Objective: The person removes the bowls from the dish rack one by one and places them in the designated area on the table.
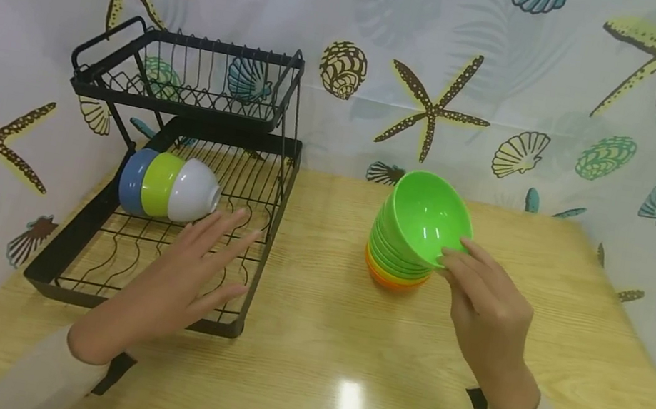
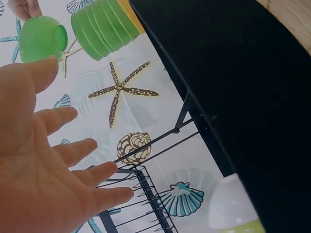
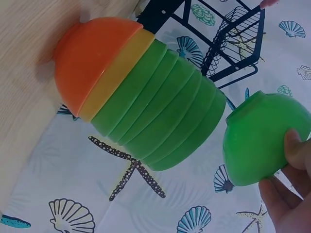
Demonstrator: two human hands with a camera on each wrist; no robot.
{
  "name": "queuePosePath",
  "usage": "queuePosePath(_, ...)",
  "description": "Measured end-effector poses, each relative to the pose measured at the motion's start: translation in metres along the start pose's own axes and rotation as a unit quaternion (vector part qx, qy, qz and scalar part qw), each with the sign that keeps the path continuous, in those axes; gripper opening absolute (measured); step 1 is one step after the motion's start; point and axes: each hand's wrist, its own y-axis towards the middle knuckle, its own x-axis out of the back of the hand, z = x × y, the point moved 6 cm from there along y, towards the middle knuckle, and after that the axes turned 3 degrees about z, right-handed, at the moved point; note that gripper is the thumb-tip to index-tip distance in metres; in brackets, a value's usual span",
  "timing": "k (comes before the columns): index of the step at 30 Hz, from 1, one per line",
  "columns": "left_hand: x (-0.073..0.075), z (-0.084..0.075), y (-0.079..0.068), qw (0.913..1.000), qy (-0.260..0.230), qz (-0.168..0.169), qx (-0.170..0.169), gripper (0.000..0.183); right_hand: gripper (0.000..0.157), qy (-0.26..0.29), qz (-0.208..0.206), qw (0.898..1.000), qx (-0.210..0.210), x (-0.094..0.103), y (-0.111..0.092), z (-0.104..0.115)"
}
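Observation:
My right hand (image 1: 488, 314) pinches the rim of a green bowl (image 3: 265, 138) between thumb and fingers. In the right wrist view this bowl is lifted clear of the bowl stack (image 3: 160, 107), which has orange at the bottom, then yellow, then several green ones. Over the lower tier of a black dish rack (image 1: 226, 326), my left hand (image 1: 172, 280) is spread with straight fingers and holds nothing. Near its fingertips in the head view, a white bowl (image 1: 192, 190), a lime green bowl (image 1: 159, 183) and a blue bowl (image 1: 135, 181) stand on their sides, nested together.
The rack's upper tier (image 1: 175, 108) overhangs the back of the lower one. Everything stands on a light wooden table (image 1: 309, 317). A white curtain (image 1: 361, 7) printed with starfish and shells surrounds the table at the back and sides.

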Motion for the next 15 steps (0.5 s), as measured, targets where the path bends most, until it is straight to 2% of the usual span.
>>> queuePosePath(4, 0.000, 0.001, -0.002, 1.0000, -0.002, -0.009, 0.001, 0.073, 0.019, -0.028, 0.023, 0.999, -0.034, -0.009, 0.002, -0.014)
queuePosePath(9, -0.002, 0.004, -0.003, 0.9999, -0.007, -0.005, 0.014, 0.080, 0.012, -0.042, 0.061, 0.994, -0.075, -0.022, 0.001, -0.030)
queuePosePath(15, -0.006, 0.008, -0.006, 0.9995, -0.011, 0.007, 0.028, 0.081, 0.011, -0.055, 0.120, 0.987, -0.090, -0.036, -0.005, -0.039)
